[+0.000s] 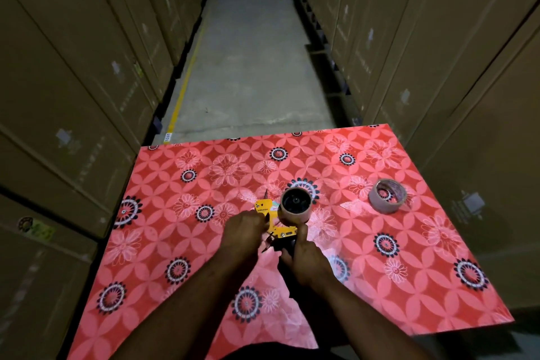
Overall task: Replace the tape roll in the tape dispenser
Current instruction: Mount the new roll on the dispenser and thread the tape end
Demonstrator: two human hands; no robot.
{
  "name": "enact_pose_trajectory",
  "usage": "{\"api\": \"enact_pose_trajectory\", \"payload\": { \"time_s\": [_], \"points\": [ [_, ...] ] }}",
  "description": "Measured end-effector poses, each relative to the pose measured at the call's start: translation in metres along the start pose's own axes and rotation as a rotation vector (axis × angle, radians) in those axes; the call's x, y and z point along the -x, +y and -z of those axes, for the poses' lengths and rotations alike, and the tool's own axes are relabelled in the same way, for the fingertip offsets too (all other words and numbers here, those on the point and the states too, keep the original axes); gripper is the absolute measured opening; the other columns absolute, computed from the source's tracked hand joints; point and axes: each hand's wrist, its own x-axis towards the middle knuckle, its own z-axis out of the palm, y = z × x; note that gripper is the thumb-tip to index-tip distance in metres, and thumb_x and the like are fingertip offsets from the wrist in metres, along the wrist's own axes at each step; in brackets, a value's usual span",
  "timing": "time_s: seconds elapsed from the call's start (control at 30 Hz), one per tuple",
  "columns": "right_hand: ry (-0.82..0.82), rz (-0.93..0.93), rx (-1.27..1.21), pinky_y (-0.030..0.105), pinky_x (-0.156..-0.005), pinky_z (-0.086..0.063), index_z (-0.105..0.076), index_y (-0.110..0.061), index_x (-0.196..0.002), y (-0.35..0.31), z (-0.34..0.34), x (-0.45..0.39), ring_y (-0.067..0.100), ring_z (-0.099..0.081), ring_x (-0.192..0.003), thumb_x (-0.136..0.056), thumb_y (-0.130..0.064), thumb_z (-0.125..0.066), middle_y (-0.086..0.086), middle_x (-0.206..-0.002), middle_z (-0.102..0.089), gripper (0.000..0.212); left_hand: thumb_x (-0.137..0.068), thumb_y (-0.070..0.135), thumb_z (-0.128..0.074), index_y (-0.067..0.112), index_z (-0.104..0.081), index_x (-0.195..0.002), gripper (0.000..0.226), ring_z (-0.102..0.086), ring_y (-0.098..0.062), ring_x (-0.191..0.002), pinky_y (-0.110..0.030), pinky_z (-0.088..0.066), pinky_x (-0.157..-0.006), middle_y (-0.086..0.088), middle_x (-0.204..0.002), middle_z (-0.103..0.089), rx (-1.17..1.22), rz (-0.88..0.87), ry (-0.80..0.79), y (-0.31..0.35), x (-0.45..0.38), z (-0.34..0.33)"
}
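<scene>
Cardboard boxes (73,73) stacked high both sides of you, L and R, w/ a concrete aisle floor (248,52) running away up the middle; yellow floor line (187,79) along its L edge. Table (175,242) in front of you, covered in a red floral-pattern sheet, takes up the lower half of the view. Both your forearms come in from bottom centre and meet near mid-table. Tape dispenser (274,222) is between your hands, just above the table surface afaict; yellow frame, black handle pointing back toward you. Your left hand (242,231) is curled closed around the L side of the yellow frame, fingers wrapped, thumb side toward the frame. Your right hand (306,257) is closed round the black handle, thumb up along the frame's R edge, tip just below the core. Near-empty tape core (295,203) sits on the dispenser hub, open end facing the cam, brown cardboard w/ dark centre. Can't tell if any tape is left on it. Tape roll (387,196) lies flat on the table to your R, well apart from the dispenser and both hands, clear/brownish, pattern showing thru the hole.
</scene>
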Motion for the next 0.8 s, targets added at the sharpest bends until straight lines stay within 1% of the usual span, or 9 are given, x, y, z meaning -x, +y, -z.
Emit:
{"api": "enact_pose_trajectory", "payload": {
  "time_s": [0.07, 0.13, 0.2, 0.27, 0.37, 0.5, 0.63, 0.7, 0.8],
  "points": [
    [-0.012, -0.005, 0.019, 0.041, -0.066, -0.053, -0.021, -0.021, -0.131, 0.002, 0.005, -0.003, 0.036, -0.070, -0.087, -0.089, -0.037, -0.050, 0.004, -0.103, -0.075, 0.054, -0.077, 0.014, -0.075, 0.021, -0.059, -0.071, 0.019, -0.065, -0.029, -0.076, -0.035, -0.038, -0.063, -0.004, -0.079, -0.068, 0.022, 0.035, 0.029, -0.017, 0.005, 0.001],
    [-0.029, 0.001, 0.015, 0.041, -0.067, -0.053, -0.023, -0.020, -0.128, 0.002, 0.009, -0.004, 0.036, -0.070, -0.087, -0.089, -0.035, -0.051, 0.006, -0.104, -0.075, 0.051, -0.072, 0.016, -0.080, 0.022, -0.057, -0.067, 0.025, -0.055, -0.023, -0.069, -0.035, -0.035, -0.064, 0.000, -0.073, -0.064, -0.025, 0.049, 0.018, -0.031, 0.011, 0.000],
    [-0.044, 0.010, 0.014, 0.043, -0.070, -0.056, -0.022, -0.023, -0.125, 0.000, 0.012, -0.004, 0.036, -0.069, -0.087, -0.088, -0.036, -0.050, 0.006, -0.106, -0.076, 0.048, -0.076, 0.022, -0.081, 0.025, -0.059, -0.071, 0.022, -0.049, -0.019, -0.073, -0.036, -0.038, -0.071, 0.003, -0.075, -0.062, -0.027, 0.041, 0.021, -0.033, 0.014, -0.005],
    [-0.044, 0.021, 0.020, 0.044, -0.071, -0.055, -0.022, -0.024, -0.121, 0.000, 0.015, -0.003, 0.037, -0.069, -0.089, -0.087, -0.037, -0.050, 0.006, -0.106, -0.076, 0.046, -0.079, 0.026, -0.080, 0.026, -0.062, -0.077, 0.018, -0.050, -0.018, -0.081, -0.036, -0.042, -0.079, 0.005, -0.080, -0.064, -0.020, 0.009, 0.026, -0.029, 0.017, -0.009],
    [-0.058, 0.021, 0.064, 0.039, -0.067, -0.049, -0.024, -0.021, -0.120, 0.001, 0.021, -0.002, 0.037, -0.068, -0.090, -0.091, -0.036, -0.053, 0.008, -0.104, -0.074, 0.043, -0.083, 0.030, -0.077, 0.027, -0.064, -0.081, 0.013, -0.048, -0.015, -0.086, -0.036, -0.043, -0.086, 0.008, -0.084, -0.064, -0.036, -0.008, 0.046, -0.037, 0.022, -0.013],
    [-0.061, 0.044, 0.095, 0.039, -0.066, -0.048, -0.025, -0.018, -0.124, 0.005, 0.023, -0.004, 0.037, -0.069, -0.093, -0.091, -0.034, -0.056, 0.006, -0.107, -0.074, 0.048, -0.086, 0.030, -0.071, 0.028, -0.061, -0.076, 0.014, -0.045, -0.015, -0.087, -0.035, -0.037, -0.086, 0.011, -0.079, -0.062, -0.051, 0.018, 0.081, -0.060, 0.031, -0.013],
    [-0.070, 0.014, 0.175, 0.039, -0.068, -0.052, -0.025, -0.020, -0.134, 0.014, 0.024, -0.008, 0.037, -0.068, -0.094, -0.088, -0.045, -0.059, 0.010, -0.109, -0.067, 0.062, -0.086, 0.034, -0.069, 0.030, -0.062, -0.086, 0.007, -0.044, -0.015, -0.093, -0.035, -0.036, -0.090, 0.012, -0.088, -0.062, -0.059, -0.034, 0.082, -0.063, 0.036, -0.017],
    [0.037, 0.084, 0.285, 0.038, -0.070, -0.051, -0.029, -0.021, -0.144, 0.012, 0.024, -0.006, 0.033, -0.063, -0.102, -0.084, -0.046, -0.061, 0.008, -0.119, -0.055, 0.073, -0.087, 0.037, -0.068, 0.032, -0.063, -0.091, 0.008, -0.043, -0.014, -0.099, -0.036, -0.036, -0.093, 0.012, -0.095, -0.058, -0.058, -0.015, 0.092, -0.062, 0.036, -0.019],
    [0.150, 0.307, 0.421, 0.038, -0.084, -0.048, -0.041, -0.025, -0.143, -0.001, 0.020, -0.006, 0.027, -0.052, -0.112, -0.078, -0.050, -0.058, 0.004, -0.127, -0.050, 0.071, -0.088, 0.037, -0.068, 0.031, -0.063, -0.094, 0.009, -0.044, -0.016, -0.107, -0.036, -0.036, -0.096, 0.012, -0.105, -0.056, -0.051, -0.005, 0.107, -0.062, 0.039, -0.021]
  ]
}}
